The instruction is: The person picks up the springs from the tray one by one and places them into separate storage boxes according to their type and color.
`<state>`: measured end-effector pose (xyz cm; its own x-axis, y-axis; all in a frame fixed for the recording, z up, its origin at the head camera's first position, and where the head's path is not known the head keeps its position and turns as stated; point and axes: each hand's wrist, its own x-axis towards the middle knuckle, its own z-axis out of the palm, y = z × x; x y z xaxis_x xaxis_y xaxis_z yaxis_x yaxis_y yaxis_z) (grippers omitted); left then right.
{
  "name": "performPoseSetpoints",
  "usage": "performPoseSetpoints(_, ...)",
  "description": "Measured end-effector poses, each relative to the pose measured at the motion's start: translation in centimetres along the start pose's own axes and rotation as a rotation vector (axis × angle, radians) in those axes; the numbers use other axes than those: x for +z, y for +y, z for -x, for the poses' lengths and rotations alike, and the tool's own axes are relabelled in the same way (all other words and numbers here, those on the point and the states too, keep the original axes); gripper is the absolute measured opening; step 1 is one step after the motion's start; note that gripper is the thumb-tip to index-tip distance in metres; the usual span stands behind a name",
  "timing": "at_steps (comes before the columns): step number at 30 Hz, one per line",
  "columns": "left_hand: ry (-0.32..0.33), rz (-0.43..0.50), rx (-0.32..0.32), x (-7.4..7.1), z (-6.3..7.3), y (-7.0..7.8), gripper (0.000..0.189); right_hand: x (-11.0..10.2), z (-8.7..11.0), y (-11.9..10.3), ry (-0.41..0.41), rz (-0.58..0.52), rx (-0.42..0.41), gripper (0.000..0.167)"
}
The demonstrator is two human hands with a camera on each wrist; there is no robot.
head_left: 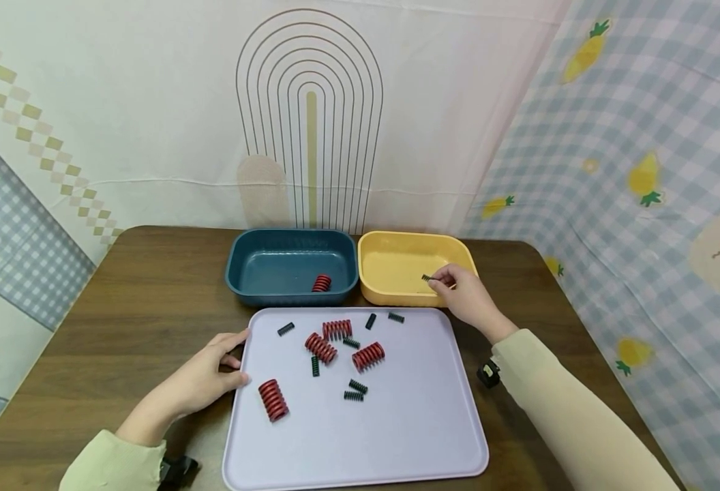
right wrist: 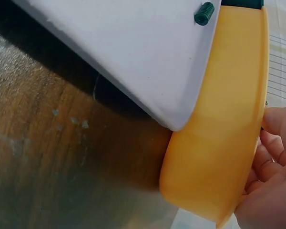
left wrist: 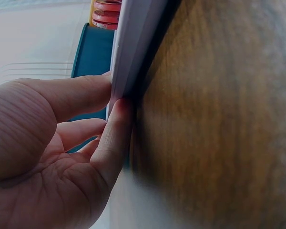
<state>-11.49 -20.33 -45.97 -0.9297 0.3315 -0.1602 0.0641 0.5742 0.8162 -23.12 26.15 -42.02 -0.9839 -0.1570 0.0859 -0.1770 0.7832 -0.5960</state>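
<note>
Over the yellow bin [head_left: 391,294], my right hand [head_left: 466,294] pinches a small dark green coil spring [head_left: 426,278] between thumb and fingertips. In the right wrist view the bin's wall hides most of that spring. My left hand [head_left: 203,375] rests its thumb and fingertips against the left edge of the pale lavender tray [head_left: 360,450]. Spread over the tray lie several thick red springs [head_left: 273,399] and several small dark green springs [head_left: 353,395]. One red spring [head_left: 321,283] is inside the dark blue bin [head_left: 274,273].
Both bins stand side by side at the back of the wooden table [head_left: 170,286], just behind the tray. Patterned cloth [head_left: 170,123] hangs behind and at the sides. A black wrist device [head_left: 489,374] is on the right wrist.
</note>
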Motion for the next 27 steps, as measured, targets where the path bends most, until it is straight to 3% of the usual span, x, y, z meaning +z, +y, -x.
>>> performPoseSetpoints(27,-0.003,0.001,-0.001,-0.08,0.09,0.14,0.074,0.43,-0.13,0.31,0.002,0.008,-0.005,0.015)
